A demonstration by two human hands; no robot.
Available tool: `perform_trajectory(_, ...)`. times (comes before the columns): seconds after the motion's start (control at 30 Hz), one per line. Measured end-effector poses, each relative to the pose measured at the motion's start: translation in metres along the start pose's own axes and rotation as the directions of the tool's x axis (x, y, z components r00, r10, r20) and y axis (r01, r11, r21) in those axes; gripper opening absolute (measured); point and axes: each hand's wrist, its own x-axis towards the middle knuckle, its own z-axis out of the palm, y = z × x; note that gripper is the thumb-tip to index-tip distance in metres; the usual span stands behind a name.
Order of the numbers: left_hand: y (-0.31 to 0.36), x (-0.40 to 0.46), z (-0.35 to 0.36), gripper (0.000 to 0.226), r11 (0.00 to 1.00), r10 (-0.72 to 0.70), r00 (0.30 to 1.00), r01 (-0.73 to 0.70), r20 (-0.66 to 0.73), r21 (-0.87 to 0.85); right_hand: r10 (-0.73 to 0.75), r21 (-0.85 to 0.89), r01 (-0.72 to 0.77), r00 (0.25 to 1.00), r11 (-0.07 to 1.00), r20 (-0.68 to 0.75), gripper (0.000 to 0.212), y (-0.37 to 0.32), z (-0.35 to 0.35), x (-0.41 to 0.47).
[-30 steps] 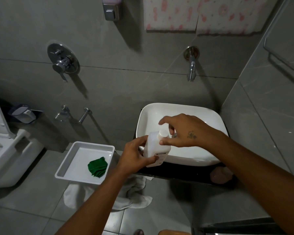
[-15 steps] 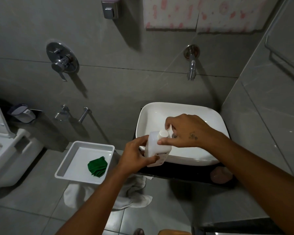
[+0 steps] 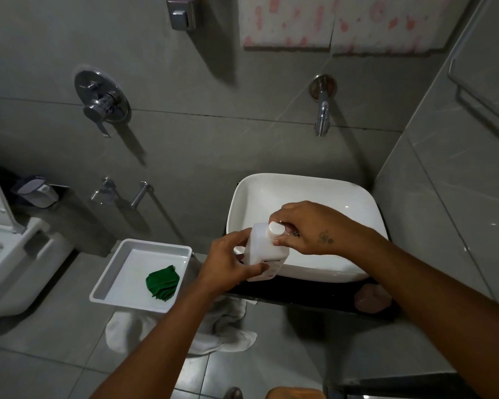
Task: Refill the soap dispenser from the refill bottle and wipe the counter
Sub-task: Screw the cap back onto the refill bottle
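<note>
Head view: green cloth (image 3: 162,282) lies unused in the white tray (image 3: 110,279). Your left hand (image 3: 228,264) grips the refill bottle (image 3: 267,251) over the basin's front rim; your right hand (image 3: 308,227) pinches its cap (image 3: 275,228). Opening step, judged; next, twist it off, keeping the bottle upright.

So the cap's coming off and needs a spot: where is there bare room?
The white tray is bare left of the green cloth. The basin is empty behind the hands. The dark counter strip in front is narrow and crowded.

toilet (image 3: 9,254) cut by left edge | wall dispenser (image 3: 182,12) cropped at top | I can't read bottle (image 3: 267,251) label
</note>
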Motion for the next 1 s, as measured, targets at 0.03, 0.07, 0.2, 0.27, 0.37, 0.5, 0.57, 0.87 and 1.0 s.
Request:
perform_trajectory(0.03,0.000,0.000,0.000,0.074,1.000,-0.005,1.000,0.005,0.005,0.000,0.013,0.007,-0.013,1.000,1.000,-0.021,0.030,0.001,0.005,-0.002)
perform_trajectory(0.07,0.000,0.001,-0.001,0.073,1.000,-0.009,1.000,0.009,0.010,0.000,0.025,0.027,-0.024,0.999,0.999,-0.044,0.031,0.002,0.010,-0.004)
perform_trajectory(0.2,0.000,0.000,0.000,0.073,0.998,-0.032,0.999,0.034,0.037,-0.047,0.209,0.586,-0.111,0.972,0.803,-0.103,0.032,0.015,0.029,-0.015)
perform_trajectory(0.27,-0.004,-0.004,0.001,0.075,0.991,-0.083,0.996,0.085,0.024,-0.104,0.349,0.907,-0.188,0.936,0.378,0.048,0.039,0.019,0.040,-0.021)
perform_trajectory(0.37,-0.015,-0.014,0.003,0.077,0.944,-0.187,0.981,0.193,0.048,-0.266,0.401,0.914,-0.405,0.838,0.004,0.370,0.058,0.021,0.082,-0.029)
perform_trajectory(0.5,-0.034,-0.031,-0.007,0.078,0.893,-0.286,0.958,0.272,0.015,-0.358,0.252,0.882,-0.467,0.847,-0.068,0.468,0.041,0.000,0.129,-0.014)
perform_trajectory(0.57,-0.047,-0.041,-0.020,0.071,0.865,-0.358,0.933,0.319,-0.029,-0.387,0.229,0.881,-0.468,0.853,-0.065,0.470,0.040,-0.013,0.142,0.004)
perform_trajectory(0.87,-0.158,-0.079,-0.126,0.063,0.884,-0.454,0.850,0.391,-0.269,-0.255,0.185,0.854,-0.496,0.835,-0.159,0.519,0.039,-0.104,0.243,0.134)
perform_trajectory(1.0,-0.241,-0.092,-0.183,0.057,0.871,-0.491,0.810,0.453,-0.319,-0.191,0.163,0.792,-0.571,0.779,-0.215,0.605,0.042,-0.150,0.313,0.212)
